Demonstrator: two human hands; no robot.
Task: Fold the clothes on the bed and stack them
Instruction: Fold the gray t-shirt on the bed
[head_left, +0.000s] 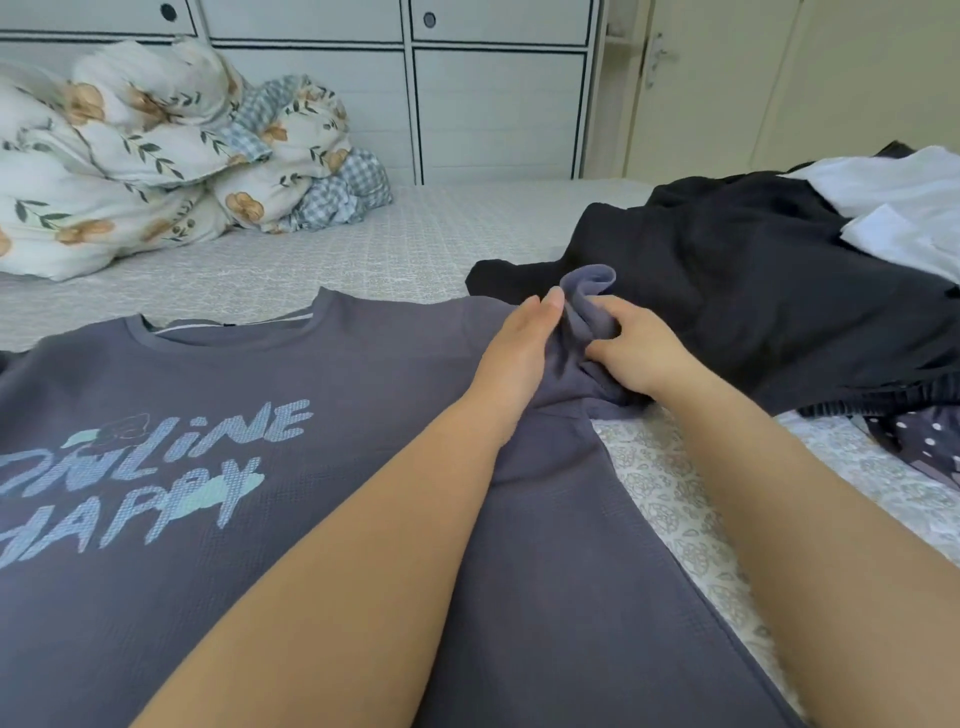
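You had the grey T-shirt (322, 519) spread face up across the near part of the bed (405, 244), its collar toward the far side and the pale blue "ONLINE HAPPY" print (150, 473) on the left of the chest. Both your arms reached out over the shirt's right side. Your left hand (519, 343) lay flat, fingers straight and pressed together, its edge against the shirt's right shoulder. Your right hand (634, 348) sat just beside it, fingers curled into the bunched-up right sleeve (587, 306), thumb and fingers pinching the fabric so a fold of it stood up between your two hands. Just beyond that sleeve, touching it, a black garment (727, 291) sprawled loose over the right of the bed, and on its far right edge lay white clothing (904, 208). A dark piece with white polka dots (924, 441) peeked out at the near right, below the black one. Far left, a floral and checked duvet (156, 156) was heaped on the mattress, well apart from the shirt. Behind the bed stood a white wardrobe (493, 104), with a cream door (727, 78) to its right.
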